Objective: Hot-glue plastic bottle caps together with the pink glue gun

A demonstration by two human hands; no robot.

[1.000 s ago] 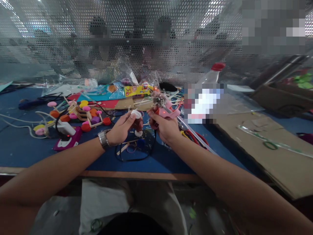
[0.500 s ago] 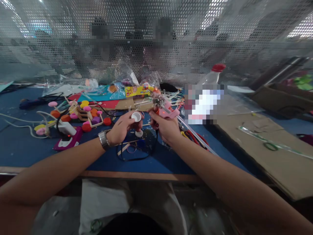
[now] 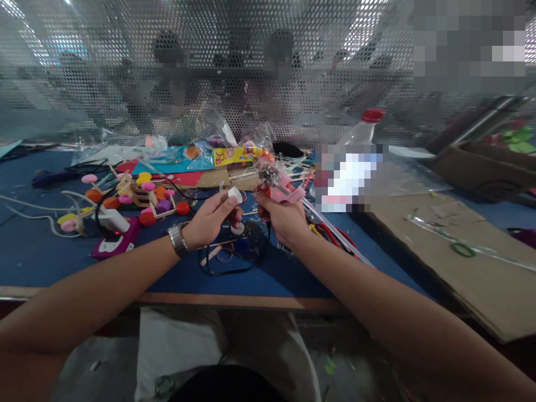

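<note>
My left hand (image 3: 211, 219), with a metal watch on its wrist, pinches a small white bottle cap (image 3: 235, 194) between thumb and fingers. My right hand (image 3: 281, 216) is wrapped round a pink glue gun (image 3: 285, 190) with a red light on it, its tip close to the cap. A black cord (image 3: 234, 262) loops on the blue table (image 3: 37, 251) under both hands. A second white cap (image 3: 238, 228) lies on the table just below the held one.
At the left stands a stick frame with coloured caps (image 3: 142, 196), a white plug on a purple pad (image 3: 112, 223) and white cables. Plastic bags and coloured paper lie behind. A red-capped bottle (image 3: 360, 129) and brown cardboard (image 3: 460, 251) lie at the right. A perforated metal screen rises behind the table.
My left hand has turned the white cap, from open side up to tilted on edge. The glue gun shifted slightly toward it.
</note>
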